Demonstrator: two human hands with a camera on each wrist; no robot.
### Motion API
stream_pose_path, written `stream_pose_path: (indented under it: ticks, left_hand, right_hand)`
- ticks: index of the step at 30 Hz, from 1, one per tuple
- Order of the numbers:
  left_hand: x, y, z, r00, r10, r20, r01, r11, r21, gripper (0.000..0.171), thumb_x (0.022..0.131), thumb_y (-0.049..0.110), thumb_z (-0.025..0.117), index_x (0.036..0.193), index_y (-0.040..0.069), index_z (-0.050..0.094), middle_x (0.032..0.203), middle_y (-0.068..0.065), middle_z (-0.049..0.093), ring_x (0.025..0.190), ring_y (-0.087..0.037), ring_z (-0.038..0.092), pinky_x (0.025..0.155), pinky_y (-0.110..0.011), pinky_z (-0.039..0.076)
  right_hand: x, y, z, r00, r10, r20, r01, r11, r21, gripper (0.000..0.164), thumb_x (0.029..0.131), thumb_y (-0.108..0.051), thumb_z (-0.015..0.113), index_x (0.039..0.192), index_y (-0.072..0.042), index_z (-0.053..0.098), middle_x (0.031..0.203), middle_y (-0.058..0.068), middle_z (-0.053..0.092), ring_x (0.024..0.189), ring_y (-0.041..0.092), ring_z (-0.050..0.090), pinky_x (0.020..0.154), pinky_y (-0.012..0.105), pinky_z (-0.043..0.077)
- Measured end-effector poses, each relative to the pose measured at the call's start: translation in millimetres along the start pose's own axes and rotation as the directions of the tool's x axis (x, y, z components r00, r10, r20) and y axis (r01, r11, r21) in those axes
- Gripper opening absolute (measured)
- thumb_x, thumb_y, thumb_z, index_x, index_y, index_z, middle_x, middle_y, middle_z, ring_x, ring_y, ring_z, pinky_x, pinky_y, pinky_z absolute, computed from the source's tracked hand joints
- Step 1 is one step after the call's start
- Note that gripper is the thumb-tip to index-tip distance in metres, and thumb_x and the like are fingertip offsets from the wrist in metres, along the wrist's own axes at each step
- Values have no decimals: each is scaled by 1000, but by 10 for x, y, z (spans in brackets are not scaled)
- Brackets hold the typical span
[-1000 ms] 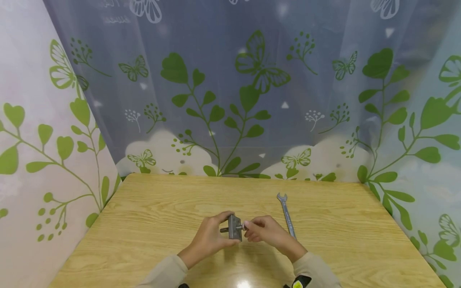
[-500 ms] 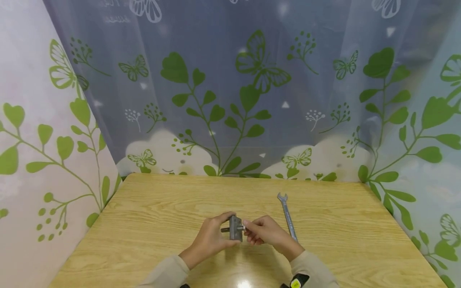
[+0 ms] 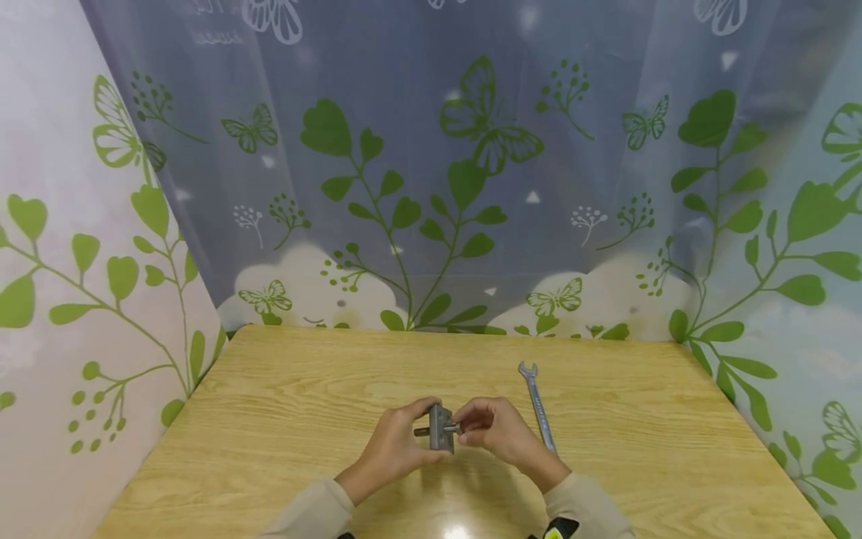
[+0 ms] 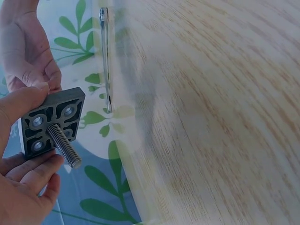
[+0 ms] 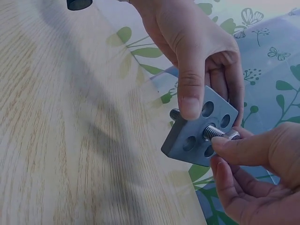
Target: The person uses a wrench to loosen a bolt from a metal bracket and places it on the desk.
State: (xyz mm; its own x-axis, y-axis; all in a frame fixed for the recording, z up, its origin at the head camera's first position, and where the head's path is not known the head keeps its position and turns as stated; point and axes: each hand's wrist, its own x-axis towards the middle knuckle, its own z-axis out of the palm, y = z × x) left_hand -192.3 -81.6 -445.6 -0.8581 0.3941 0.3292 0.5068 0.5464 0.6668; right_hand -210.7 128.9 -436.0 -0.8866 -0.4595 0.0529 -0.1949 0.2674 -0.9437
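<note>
A square grey metal plate [image 3: 441,429] with several round holes is held edge-on above the table by my left hand [image 3: 390,445], thumb on one edge and fingers on the opposite one. Through its middle runs a threaded bolt [image 4: 64,146], whose bare end sticks out on the ribbed side in the left wrist view. On the plate's flat side, my right hand [image 3: 503,434] pinches the bolt's head end [image 5: 232,135] between thumb and forefinger. A length of thread shows between plate and head. The fingers partly cover the head.
An open-end wrench [image 3: 536,408] lies on the wood-grain table [image 3: 323,374] beyond my right hand, its lower end next to my wrist. Printed curtains [image 3: 417,224] with leaves and butterflies stand behind the table and on both sides.
My right fingers have shifted round the bolt head: the forefinger is now raised over it and the thumb sits lower. The left hand and plate have barely moved.
</note>
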Motion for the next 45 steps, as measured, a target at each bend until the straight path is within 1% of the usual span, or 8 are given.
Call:
stream_pose_path:
  ticks: [6, 10, 16, 21, 28, 35, 42, 45]
  left_hand:
    - [-1, 2, -2, 1000, -4, 6, 4, 1000, -4, 69, 69, 19, 87, 128, -1, 56, 119, -16, 66, 107, -29, 64, 88, -41, 55]
    - [-2, -3, -4, 1000, -6, 13, 6, 1000, -3, 69, 70, 20, 87, 128, -1, 56, 119, -16, 66, 107, -29, 65, 88, -40, 55]
    - [-3, -18, -2, 1000, -5, 7, 5, 1000, -8, 70, 68, 19, 88, 128, -2, 56, 118, -17, 66, 105, -29, 65, 87, -42, 55]
    - [-1, -31, 3, 1000, 4, -3, -4, 1000, -7, 70, 67, 18, 88, 126, -3, 57, 117, -17, 66, 105, -30, 65, 88, -41, 55]
    - [6, -47, 22, 999, 38, -22, -38, 999, 6, 69, 65, 16, 89, 124, -4, 58, 115, -17, 67, 106, -29, 65, 90, -40, 55]
    - [17, -42, 40, 999, 44, -9, -44, 999, -7, 67, 67, 15, 88, 124, -5, 57, 115, -17, 67, 105, -30, 65, 89, -41, 55]
    - [0, -40, 32, 1000, 27, -4, -27, 1000, -10, 69, 67, 17, 88, 125, -4, 58, 116, -16, 67, 106, -29, 65, 89, -41, 55]
    - [-12, -45, 28, 1000, 27, -1, -27, 1000, -2, 69, 67, 19, 88, 125, -3, 58, 117, -16, 67, 106, -29, 65, 90, -40, 55]
  right_hand:
    - [-2, 12, 5, 1000, -15, 7, 15, 999, -29, 20, 82, 5, 69, 102, 3, 68, 96, 13, 67, 81, 14, 63, 70, 22, 55]
    - [-12, 7, -19, 999, 4, 37, -3, 999, -38, 28, 84, 1, 69, 111, 2, 64, 99, 12, 65, 86, 19, 63, 74, 26, 55]
    - [-26, 0, -71, 996, 56, 69, -54, 998, -30, 40, 95, -23, 61, 122, 6, 58, 106, 14, 66, 95, 26, 64, 82, 41, 56]
    - [-32, 8, -55, 988, 142, 54, -144, 988, 47, 50, 102, -35, 47, 111, 13, 62, 97, 18, 69, 89, 30, 67, 81, 40, 58]
    - [-11, 20, 31, 961, 266, 76, -272, 958, 86, 59, 101, -45, 43, 91, 9, 67, 73, 6, 67, 65, 11, 64, 66, 32, 59]
    - [-3, -6, 44, 960, 268, 79, -273, 960, 66, 53, 100, -39, 48, 86, 9, 66, 66, 1, 63, 58, 8, 59, 56, 25, 55]
    - [-18, -14, 18, 981, 189, 35, -191, 981, 35, 27, 90, -24, 68, 98, 3, 65, 82, 7, 66, 76, 18, 63, 74, 41, 57]
    - [-22, -7, 24, 992, 126, 10, -127, 992, 29, 20, 85, -10, 72, 101, 1, 67, 88, 9, 66, 80, 18, 62, 75, 37, 56]
